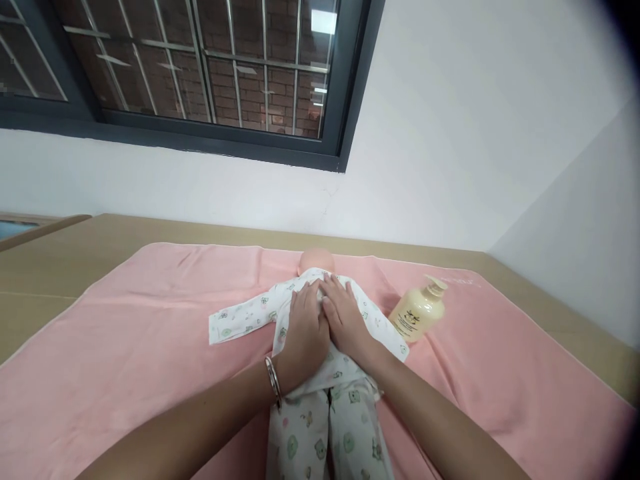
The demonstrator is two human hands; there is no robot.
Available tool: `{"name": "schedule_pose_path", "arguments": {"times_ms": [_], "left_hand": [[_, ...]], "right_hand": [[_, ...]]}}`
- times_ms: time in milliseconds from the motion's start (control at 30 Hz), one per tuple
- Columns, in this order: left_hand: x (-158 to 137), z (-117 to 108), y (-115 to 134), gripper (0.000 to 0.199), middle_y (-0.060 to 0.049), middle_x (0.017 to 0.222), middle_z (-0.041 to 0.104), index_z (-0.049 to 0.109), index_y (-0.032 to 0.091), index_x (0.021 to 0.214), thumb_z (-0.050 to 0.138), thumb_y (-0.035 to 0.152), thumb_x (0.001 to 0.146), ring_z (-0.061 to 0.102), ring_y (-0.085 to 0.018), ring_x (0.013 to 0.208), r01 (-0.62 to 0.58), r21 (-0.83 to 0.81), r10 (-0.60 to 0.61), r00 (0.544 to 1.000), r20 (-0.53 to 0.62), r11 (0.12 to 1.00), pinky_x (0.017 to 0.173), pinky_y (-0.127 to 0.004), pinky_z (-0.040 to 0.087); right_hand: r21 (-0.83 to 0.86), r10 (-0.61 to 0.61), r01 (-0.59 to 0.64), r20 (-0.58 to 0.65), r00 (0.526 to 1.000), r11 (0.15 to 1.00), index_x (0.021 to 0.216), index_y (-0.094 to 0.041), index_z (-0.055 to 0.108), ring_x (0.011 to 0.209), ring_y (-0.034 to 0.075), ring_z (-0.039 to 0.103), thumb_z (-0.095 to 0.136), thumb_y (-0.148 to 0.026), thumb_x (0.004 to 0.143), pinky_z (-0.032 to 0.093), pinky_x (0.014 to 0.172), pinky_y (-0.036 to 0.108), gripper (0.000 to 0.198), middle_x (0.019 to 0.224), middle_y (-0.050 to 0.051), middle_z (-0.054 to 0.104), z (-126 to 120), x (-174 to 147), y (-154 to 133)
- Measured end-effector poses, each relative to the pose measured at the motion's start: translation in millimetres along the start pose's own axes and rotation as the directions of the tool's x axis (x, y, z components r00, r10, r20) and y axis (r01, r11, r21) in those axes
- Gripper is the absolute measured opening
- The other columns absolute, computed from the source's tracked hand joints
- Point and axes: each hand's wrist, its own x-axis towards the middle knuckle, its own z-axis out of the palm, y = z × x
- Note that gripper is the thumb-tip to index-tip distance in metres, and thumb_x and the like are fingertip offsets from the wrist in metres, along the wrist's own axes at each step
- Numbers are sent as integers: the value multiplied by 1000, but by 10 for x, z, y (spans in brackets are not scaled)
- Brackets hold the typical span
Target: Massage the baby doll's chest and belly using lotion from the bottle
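Two hands of mine lie flat on the back or front of a doll [334, 373]; I cannot tell which side is up. It is stretched out at the middle of a pink towel [150, 320], its head [316, 260] at the far end, its legs toward me. My left hand [305, 327] and my right hand [350, 327] rest side by side on its white printed shirt [340, 363], palms down, gripping nothing. The fingers are extended and point to the far side; the two hands touch near the thumbs. One sleeve [243, 323] reaches out to the left, the other slants near and right under my right forearm's side. Printed pants [347, 420] run between my forearms. I wear a bangle [273, 381] on my left wrist.

Just right of the doll is a pale yellow pump bottle [420, 313], its top slanting far and right, its lower end beside the right cuff. Its wall is opaque, so I cannot tell what or how much is inside. The towel covers most of a tan table [60, 267]. At far left, a blue patch [14, 230] shows beyond a wooden rim [47, 231]. A barred window [210, 60] is set in the white wall [425, 133].
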Motion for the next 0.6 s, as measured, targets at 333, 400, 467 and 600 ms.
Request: {"name": "schedule_pose_path", "arguments": {"times_ms": [333,400,467,600], "left_hand": [[115,-81,-319,34,-12,114,57,54,16,117,33,16,91,52,-27,104,-41,269,49,999,-23,962,93,-47,45],[133,-83,-338,31,-11,107,60,56,15,113,35,17,90,54,-26,98,-27,293,31,999,-9,956,89,-47,46],[136,-61,-361,31,-13,108,61,56,13,112,35,17,90,54,-27,99,-41,323,45,999,-5,946,91,-47,46],[39,5,-372,37,-19,123,57,52,8,122,35,17,91,50,-30,118,-113,388,115,993,20,915,103,-49,40]], "right_hand": [[-268,-42,53,48,998,962,140,-7,43,140,30,18,33,-21,96,22,114,53,47,147,14,32,27,-182,-222],[-238,-78,91,63,995,967,140,-10,43,141,29,15,33,-20,96,22,114,51,47,148,11,31,29,-176,-227],[-191,-47,57,59,997,980,140,-13,44,141,26,17,30,-21,98,22,115,51,45,148,8,31,28,-112,-156],[-99,58,-52,54,997,994,141,-14,42,140,25,21,24,-31,102,22,114,53,46,149,7,30,23,-14,-69]]}}
